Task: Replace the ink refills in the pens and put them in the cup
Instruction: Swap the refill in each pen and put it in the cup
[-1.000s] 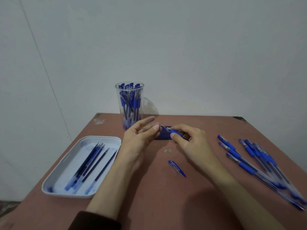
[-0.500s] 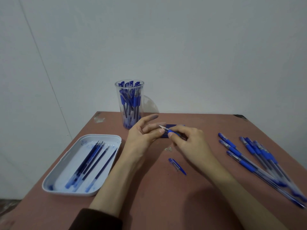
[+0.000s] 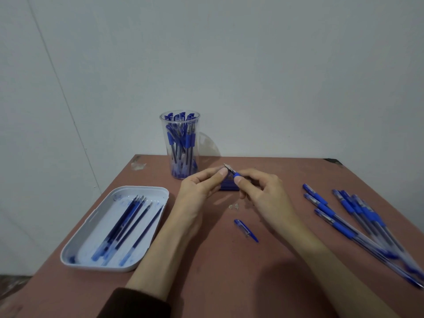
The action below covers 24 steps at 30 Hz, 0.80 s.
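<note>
Reddish table (image 3: pixel 218 271): cup (image 3: pixel 181 145), white tray (image 3: pixel 140 188), pen cap (image 3: pixel 246 230), loose pens (image 3: pixel 358 214), perhaps refill pack (image 3: pixel 229 187).

- Plain wall (image 3: pixel 252 65) in pale grey-white, matt, filling the whole upper part of the view.
- On the left, a thin straight seam (image 3: pixel 60 88) slanting down the wall towards the near left; a room corner or a panel joint, impossible to tell.
- Reddish-brown tabletop (image 3: pixel 218 271), flat and scuffed, with its far edge close to the wall.
- Pale chipped patch (image 3: pixel 138 165) at the far left corner of the tabletop, and a dark worn spot (image 3: pixel 332 160) at the far right corner.
- Sliver of dark, mottled floor (image 3: pixel 11 281) at the lower left, beside the tabletop's edge.
- Dim, cool, even light, with a soft broad shadow (image 3: pixel 286 283) across the near tabletop.
</note>
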Motion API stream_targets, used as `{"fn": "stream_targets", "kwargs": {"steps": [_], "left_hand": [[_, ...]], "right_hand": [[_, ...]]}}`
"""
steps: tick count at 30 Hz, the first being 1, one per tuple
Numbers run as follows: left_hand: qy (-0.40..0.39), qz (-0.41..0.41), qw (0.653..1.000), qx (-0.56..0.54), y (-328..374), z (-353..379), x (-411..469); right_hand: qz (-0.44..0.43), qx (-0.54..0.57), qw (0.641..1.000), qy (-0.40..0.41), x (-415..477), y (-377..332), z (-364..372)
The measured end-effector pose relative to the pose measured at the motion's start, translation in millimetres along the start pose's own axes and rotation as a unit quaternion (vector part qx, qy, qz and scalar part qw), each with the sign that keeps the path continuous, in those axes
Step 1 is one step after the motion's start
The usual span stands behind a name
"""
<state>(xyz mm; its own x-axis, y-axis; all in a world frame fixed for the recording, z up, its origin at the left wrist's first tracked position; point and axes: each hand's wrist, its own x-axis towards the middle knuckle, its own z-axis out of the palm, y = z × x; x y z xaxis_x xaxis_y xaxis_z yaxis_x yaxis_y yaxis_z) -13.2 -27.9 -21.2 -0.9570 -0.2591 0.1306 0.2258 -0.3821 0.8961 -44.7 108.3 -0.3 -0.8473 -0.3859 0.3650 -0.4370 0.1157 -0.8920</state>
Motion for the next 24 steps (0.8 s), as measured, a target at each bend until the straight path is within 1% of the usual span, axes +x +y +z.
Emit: {"fn": "stream_targets", "kwargs": {"steps": [4, 7, 10, 12, 15, 19, 22, 24], "left_hand": [[-0.017, -0.013, 1.000, -0.021, 0.7, 4.4, -5.2], [0.010, 0.010, 1.000, -0.013, 1.7, 4.4, -6.1], [0.002, 0.032, 0.999, 0.016, 3.0, 3.6, -4.2], [-0.012, 0.027, 0.999, 0.023, 1.0, 3.3, -3.7], [-0.032, 0.022, 0.999, 0.004, -0.2, 6.3, -5.4], [-0.010, 0.035, 0.999, 0.018, 3.1, 10.0, -7.2], [-0.017, 0.031, 0.999, 0.019, 4.7, 8.8, -7.5], [-0.022, 0.020, 1.000, 0.008, 3.4, 6.4, -6.9]], "right_hand": [[0.000, -0.007, 1.000, -0.031, -1.0, -2.2, 2.0], [0.010, 0.046, 0.998, -0.041, -2.2, -6.0, 1.0], [0.039, 0.093, 0.994, -0.045, -2.2, -9.0, -2.1], [0.041, 0.080, 0.995, -0.048, -3.0, -9.5, -1.7], [0.044, 0.064, 0.995, -0.065, -3.8, -9.5, 0.8], [0.072, 0.121, 0.987, -0.076, -2.1, -9.1, 1.3], [0.082, 0.142, 0.984, -0.072, -1.4, -9.1, 0.3], [0.099, 0.162, 0.978, -0.083, -0.9, -8.2, 0.1]]}}
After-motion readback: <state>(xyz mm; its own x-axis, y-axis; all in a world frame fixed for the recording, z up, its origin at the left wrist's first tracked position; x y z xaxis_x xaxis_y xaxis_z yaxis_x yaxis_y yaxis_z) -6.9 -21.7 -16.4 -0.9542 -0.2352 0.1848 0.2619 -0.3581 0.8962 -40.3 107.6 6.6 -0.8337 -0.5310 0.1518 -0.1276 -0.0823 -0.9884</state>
